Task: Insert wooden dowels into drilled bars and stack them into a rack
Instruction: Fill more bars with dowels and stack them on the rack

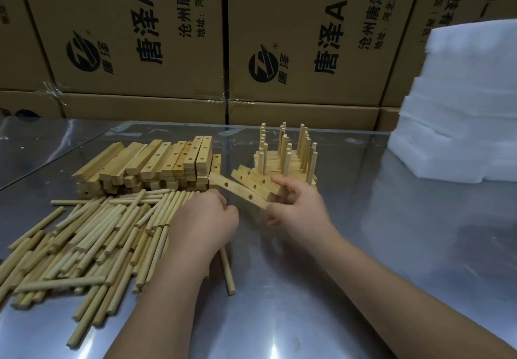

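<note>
Wooden bars (253,192) sit clasped in right hand's (298,210) grip; left hand's (205,220) grip over dowels (84,242) is hidden.

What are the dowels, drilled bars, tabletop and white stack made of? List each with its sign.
The dowels look like pale unfinished wood: matte, no sheen. The drilled bars seem the same raw wood, yellower, with cut ends showing. The tabletop is likely stainless steel: grey, glossy, with blurred reflections. The white stack is probably foam sheets, matte soft-edged slabs, though not certain.
</note>
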